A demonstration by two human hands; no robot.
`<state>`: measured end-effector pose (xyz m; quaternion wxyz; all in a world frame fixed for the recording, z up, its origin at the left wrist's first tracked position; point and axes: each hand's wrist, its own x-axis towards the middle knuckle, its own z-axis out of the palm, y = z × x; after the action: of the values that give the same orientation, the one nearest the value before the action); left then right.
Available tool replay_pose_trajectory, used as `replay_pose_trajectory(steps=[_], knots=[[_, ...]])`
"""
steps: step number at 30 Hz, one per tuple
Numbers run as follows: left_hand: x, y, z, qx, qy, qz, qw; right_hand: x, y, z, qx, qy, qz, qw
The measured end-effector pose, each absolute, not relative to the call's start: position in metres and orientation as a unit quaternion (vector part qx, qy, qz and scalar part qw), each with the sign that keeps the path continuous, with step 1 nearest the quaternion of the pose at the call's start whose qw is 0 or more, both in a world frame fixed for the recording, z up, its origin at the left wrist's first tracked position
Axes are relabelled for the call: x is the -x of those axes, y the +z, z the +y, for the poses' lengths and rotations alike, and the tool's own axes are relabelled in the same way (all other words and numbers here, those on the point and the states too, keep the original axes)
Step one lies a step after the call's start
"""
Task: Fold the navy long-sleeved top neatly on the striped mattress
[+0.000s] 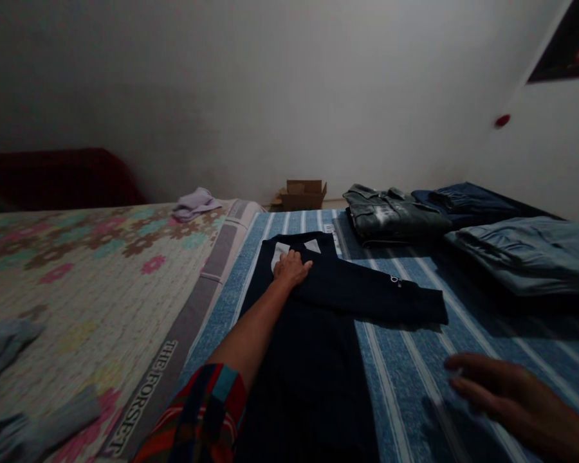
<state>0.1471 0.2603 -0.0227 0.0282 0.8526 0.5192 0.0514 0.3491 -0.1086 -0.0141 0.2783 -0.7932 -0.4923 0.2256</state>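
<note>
A navy long-sleeved sweatshirt (318,360) lies face down or folded, I cannot tell which, on a blue striped cover. One of its sleeves (376,292), with a small white print, stretches across to the right. White patches show near its top edge. My left hand (292,269) rests palm down on the upper part of it, beside a white patch, thumb apart from the fingers. Over the striped cover at the lower right is my right hand (506,392), slightly blurred, its fingers a little apart and touching no garment.
Folded garments sit at the right: a grey-green jacket (393,215), dark blue jeans (468,202) and light blue denim (535,251). A flowered cover (125,289) spreads on the left, bearing a lilac cloth (195,204) and grey clothing (4,344). Behind stands a cardboard box (303,195).
</note>
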Motion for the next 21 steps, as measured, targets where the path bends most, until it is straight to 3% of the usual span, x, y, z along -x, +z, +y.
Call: replay_pose_trajectory(steps=[1, 5, 10, 18, 21], knots=[[-0.146, -0.021, 0.262, -0.855, 0.045, 0.515, 0.032, -0.360, -0.009, -0.090, 0.813, 0.245, -0.470, 0.241], [-0.139, -0.016, 0.267, -0.867, 0.026, 0.494, 0.049, -0.396, -0.005, -0.028, 0.894, 0.128, -0.394, 0.171], [-0.132, -0.012, 0.260, -0.881, 0.027, 0.469, 0.051, -0.411, -0.025, 0.001, 0.919, 0.149, -0.340, 0.131], [-0.135, -0.020, 0.250, -0.881, 0.017, 0.467, 0.067, -0.432, -0.038, 0.008, 0.887, 0.285, -0.292, 0.216], [-0.136, -0.025, 0.250, -0.876, 0.019, 0.476, 0.074, -0.432, -0.041, 0.009, 0.883, 0.257, -0.291, 0.264]])
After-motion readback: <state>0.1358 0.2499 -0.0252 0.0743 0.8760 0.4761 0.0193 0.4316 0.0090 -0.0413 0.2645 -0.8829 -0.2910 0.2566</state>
